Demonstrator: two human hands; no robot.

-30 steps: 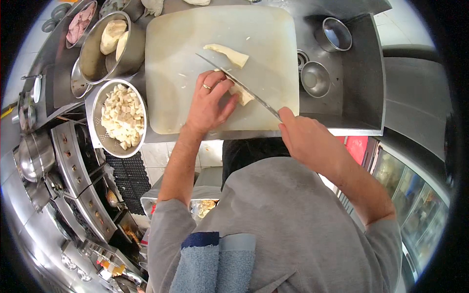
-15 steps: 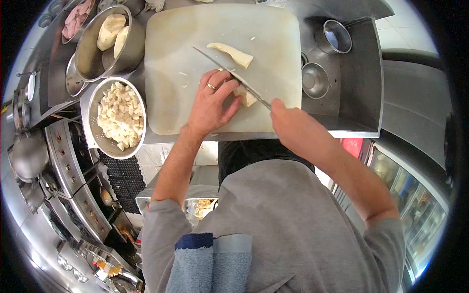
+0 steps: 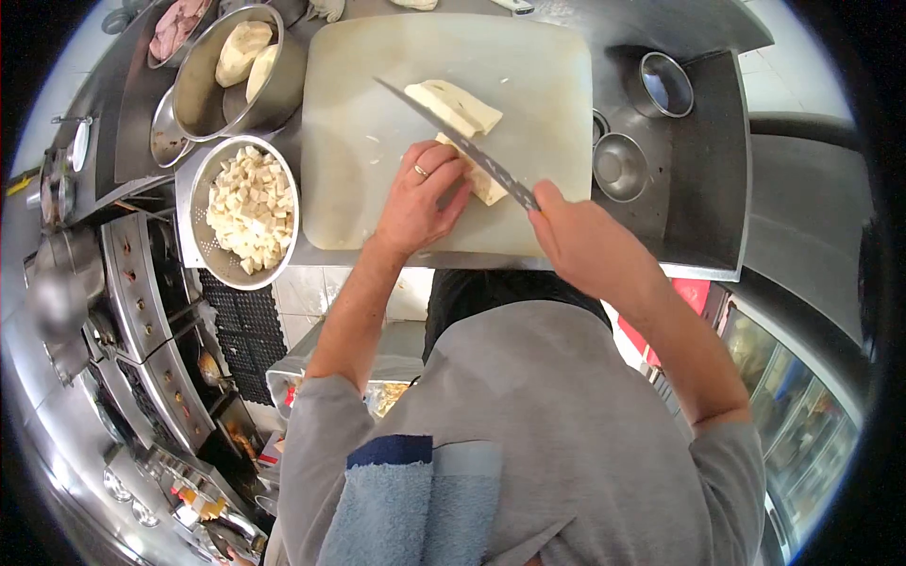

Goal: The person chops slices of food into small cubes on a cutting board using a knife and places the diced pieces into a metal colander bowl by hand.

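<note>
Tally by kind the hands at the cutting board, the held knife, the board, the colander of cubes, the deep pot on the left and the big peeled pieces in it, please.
Hands (left hand, right hand): 2
Knife: 1
Cutting board: 1
Colander: 1
Deep pot: 1
Peeled pieces visible: 2
Total: 8

On my feed, the long knife (image 3: 454,138) slants over the board (image 3: 354,193), tip toward ten o'clock, blade pale-flecked (bits or glare, I can't tell). Beyond it, toward twelve, lies a creamy, cut slab (image 3: 460,105); toward five, a partly hidden pale piece (image 3: 487,187).
</note>
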